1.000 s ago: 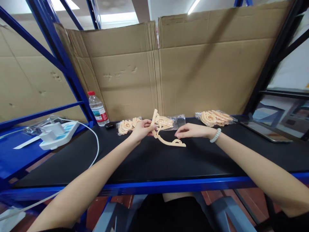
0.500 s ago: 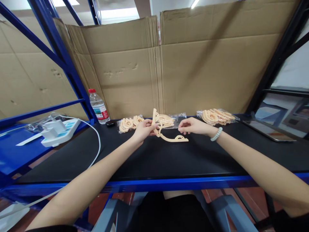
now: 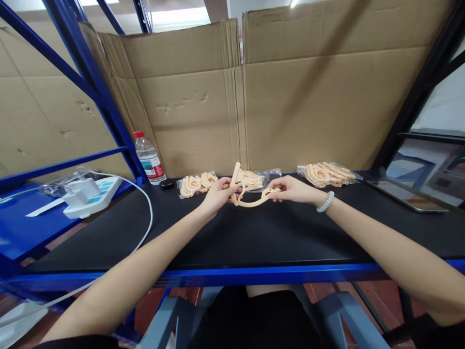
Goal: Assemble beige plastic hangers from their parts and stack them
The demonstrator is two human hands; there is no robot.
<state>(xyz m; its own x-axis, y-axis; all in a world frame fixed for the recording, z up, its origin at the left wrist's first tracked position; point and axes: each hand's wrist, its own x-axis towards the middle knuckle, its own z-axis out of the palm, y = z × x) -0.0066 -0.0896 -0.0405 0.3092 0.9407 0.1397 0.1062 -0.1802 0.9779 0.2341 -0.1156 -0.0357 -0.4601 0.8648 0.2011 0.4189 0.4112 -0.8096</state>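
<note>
A peach-coloured curved plastic piece (image 3: 250, 202) is held between both hands just above the black shelf top (image 3: 254, 232). My left hand (image 3: 217, 194) is closed on its upright left end. My right hand (image 3: 293, 189) pinches its right end, which is lifted off the surface. Right behind the piece lies a clear bag of similar peach parts (image 3: 254, 180).
Two more bags of peach parts lie at the back, one left (image 3: 196, 184) and one right (image 3: 329, 174). A water bottle (image 3: 148, 157) and a small black object (image 3: 167, 183) stand at the back left. A white power strip (image 3: 87, 196) with cable lies left; a tablet (image 3: 407, 196) right. Cardboard (image 3: 290, 97) walls the back.
My right hand has taken hold of the piece's right end and lifted it off the shelf top. My left hand has kept its grip.
</note>
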